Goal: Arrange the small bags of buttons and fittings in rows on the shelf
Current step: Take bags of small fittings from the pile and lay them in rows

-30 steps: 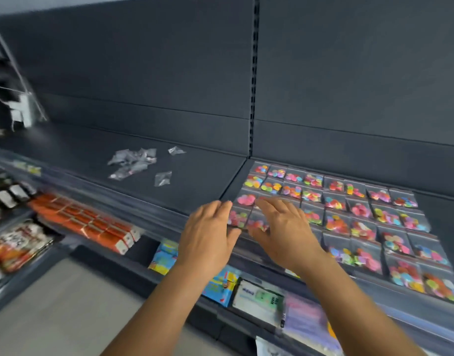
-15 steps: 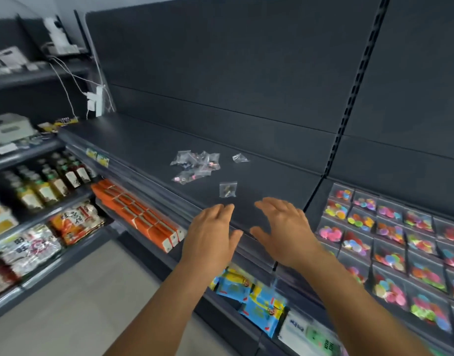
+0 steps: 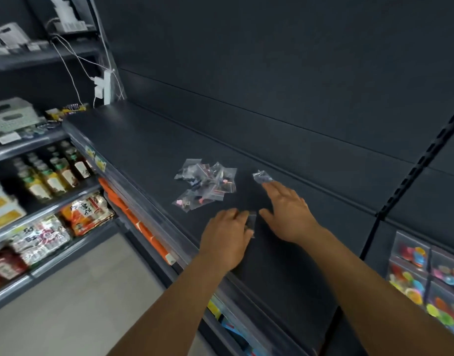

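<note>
A loose pile of small clear bags of fittings (image 3: pixel 205 185) lies on the dark shelf (image 3: pixel 143 150). One separate bag (image 3: pixel 262 176) lies to its right, just beyond the fingertips of my right hand (image 3: pixel 288 213), which is flat with fingers spread and holds nothing. My left hand (image 3: pixel 225 238) is curled near the shelf's front, its fingertips closed on another small bag (image 3: pixel 251 223) that is partly hidden by the fingers. Rows of bags with colourful buttons (image 3: pixel 426 276) fill the shelf section at the far right.
A slotted upright post (image 3: pixel 410 173) divides the two shelf sections. Bottles (image 3: pixel 53 173) and food packets (image 3: pixel 87 211) fill lower shelves at left. Orange packs (image 3: pixel 143 229) sit under the shelf's front edge. White cables and a plug (image 3: pixel 102 86) hang at the shelf's left end.
The view has swung left, away from the button rows. Both hands have reached forward onto the shelf; the left hand has come onto the lone near bag, the right towards the far one.
</note>
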